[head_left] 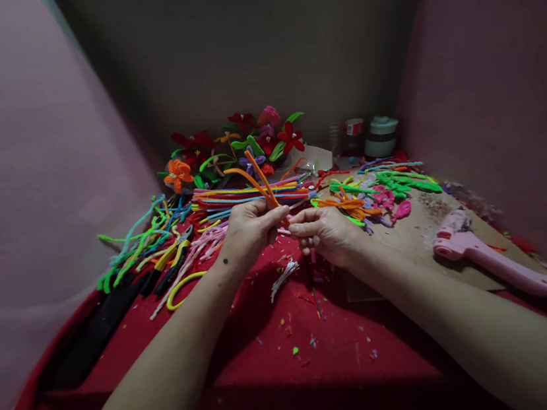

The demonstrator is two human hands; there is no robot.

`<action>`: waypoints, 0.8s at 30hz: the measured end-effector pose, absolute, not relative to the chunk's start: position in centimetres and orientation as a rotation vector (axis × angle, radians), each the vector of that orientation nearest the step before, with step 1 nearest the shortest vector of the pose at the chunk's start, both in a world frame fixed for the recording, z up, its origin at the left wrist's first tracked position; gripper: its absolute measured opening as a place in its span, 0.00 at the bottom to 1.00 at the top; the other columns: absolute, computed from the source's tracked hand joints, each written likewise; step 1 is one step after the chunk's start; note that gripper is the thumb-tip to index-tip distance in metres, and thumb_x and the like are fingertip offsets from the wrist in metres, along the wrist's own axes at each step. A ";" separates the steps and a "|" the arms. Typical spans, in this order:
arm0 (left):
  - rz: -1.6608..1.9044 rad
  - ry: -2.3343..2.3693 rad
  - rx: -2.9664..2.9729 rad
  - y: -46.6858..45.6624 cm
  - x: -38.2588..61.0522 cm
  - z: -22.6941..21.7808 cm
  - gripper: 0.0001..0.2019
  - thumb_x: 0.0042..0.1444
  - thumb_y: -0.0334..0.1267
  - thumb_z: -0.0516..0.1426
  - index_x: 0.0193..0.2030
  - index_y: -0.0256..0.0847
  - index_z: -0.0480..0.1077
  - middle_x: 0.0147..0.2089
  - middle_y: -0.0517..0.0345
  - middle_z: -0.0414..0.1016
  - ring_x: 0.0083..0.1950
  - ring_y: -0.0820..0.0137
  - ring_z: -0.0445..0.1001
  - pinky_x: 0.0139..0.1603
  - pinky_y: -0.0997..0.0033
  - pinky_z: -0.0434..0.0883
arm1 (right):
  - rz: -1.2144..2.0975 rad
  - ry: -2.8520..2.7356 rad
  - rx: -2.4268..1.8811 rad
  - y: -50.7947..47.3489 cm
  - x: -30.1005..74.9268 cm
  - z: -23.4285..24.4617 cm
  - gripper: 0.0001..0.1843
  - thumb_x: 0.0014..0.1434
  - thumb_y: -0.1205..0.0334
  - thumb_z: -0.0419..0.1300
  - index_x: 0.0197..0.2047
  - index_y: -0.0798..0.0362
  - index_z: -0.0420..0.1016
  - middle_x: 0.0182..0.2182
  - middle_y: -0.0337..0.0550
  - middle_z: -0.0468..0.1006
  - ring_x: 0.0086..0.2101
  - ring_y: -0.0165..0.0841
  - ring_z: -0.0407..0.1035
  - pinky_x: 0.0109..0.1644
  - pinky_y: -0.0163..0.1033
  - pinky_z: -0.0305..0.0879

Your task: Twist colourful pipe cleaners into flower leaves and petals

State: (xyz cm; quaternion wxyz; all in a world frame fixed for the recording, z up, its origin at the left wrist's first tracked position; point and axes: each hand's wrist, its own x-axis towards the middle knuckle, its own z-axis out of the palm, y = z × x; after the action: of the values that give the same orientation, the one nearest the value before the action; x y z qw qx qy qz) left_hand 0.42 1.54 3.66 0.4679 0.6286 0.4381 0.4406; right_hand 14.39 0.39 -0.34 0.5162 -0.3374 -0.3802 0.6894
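Orange pipe cleaners (261,178) stick up from between my two hands, their upper ends spread in a V. My left hand (251,229) pinches them between thumb and fingers. Close beside it, my right hand (324,232) is closed with its fingertips at the lower end of the orange pipe cleaners. Fingers cover the spot where they meet. On the red cloth below lies a small bunch of white strands (284,279). Behind my hands is a pile of long pipe cleaners (247,195) in several colours.
Pliers with yellow handles (172,254) and loose pipe cleaners (134,249) lie at left. A pink glue gun (496,254) rests on cardboard (420,220) at right, near green and pink shaped pieces (408,183). Pipe-cleaner flowers (245,135) and a lidded jar (381,136) stand behind.
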 end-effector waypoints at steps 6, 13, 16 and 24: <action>1.142 1.004 1.389 2.5 -0.1 2.9 0.14 0.44 0.40 0.62 0.19 0.36 0.62 0.13 0.68 0.55 0.12 0.83 0.51 0.13 0.80 0.47 | 1.696 -0.984 -0.734 0.5 14.5 -0.9 0.10 0.38 0.65 0.68 0.25 0.57 0.73 0.19 0.35 0.70 0.17 0.23 0.59 0.23 0.35 0.57; 1.061 0.970 1.374 2.0 0.7 2.7 0.15 0.43 0.40 0.62 0.18 0.37 0.61 0.13 0.68 0.55 0.12 0.83 0.50 0.12 0.79 0.46 | 1.586 -1.024 -0.738 0.8 14.6 -1.1 0.08 0.39 0.62 0.67 0.23 0.58 0.75 0.18 0.37 0.70 0.21 0.25 0.61 0.28 0.35 0.55; 1.058 0.972 1.364 2.0 0.8 2.7 0.14 0.44 0.39 0.62 0.19 0.36 0.61 0.13 0.68 0.55 0.12 0.83 0.50 0.13 0.80 0.45 | 1.593 -1.047 -0.737 0.9 14.6 -1.2 0.07 0.40 0.63 0.66 0.23 0.58 0.76 0.18 0.37 0.70 0.21 0.25 0.60 0.28 0.35 0.53; 1.069 0.996 1.371 2.0 0.8 2.5 0.13 0.43 0.40 0.62 0.20 0.35 0.64 0.13 0.67 0.57 0.12 0.83 0.51 0.13 0.80 0.47 | 1.558 -1.065 -0.764 0.8 14.4 -0.8 0.07 0.39 0.64 0.65 0.18 0.58 0.72 0.15 0.36 0.68 0.19 0.24 0.57 0.25 0.35 0.49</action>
State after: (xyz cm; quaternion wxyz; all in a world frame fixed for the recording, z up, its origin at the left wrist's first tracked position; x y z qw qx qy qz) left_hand 0.80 2.00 2.48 0.5390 0.5763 0.4188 0.4493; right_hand 14.35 0.84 -0.81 0.5250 -0.3194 -0.4453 0.6512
